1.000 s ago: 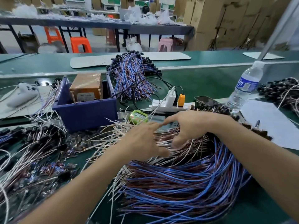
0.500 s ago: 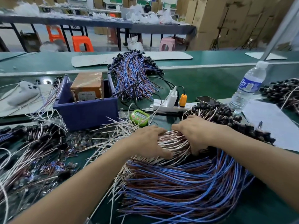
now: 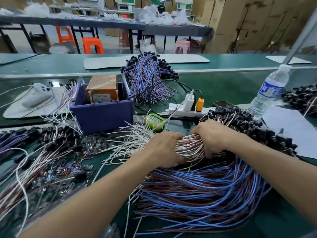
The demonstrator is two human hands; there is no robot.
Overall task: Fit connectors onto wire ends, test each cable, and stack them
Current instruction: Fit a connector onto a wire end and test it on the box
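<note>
The left hand and right hand are both gripping the white-and-brown wire bundle lying on the desk just behind the blue wire heap, and squeezing evenly with ends aligned is probably preventing snags.

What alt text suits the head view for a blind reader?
Left hand and right hand grip a bundle of white and brown wires on a green workbench, beside a fan of blue and brown wires. A green timer and blue plastic bin sit behind.

Left hand and right hand, forearms extended, grip the wire bundle side by side.
</note>
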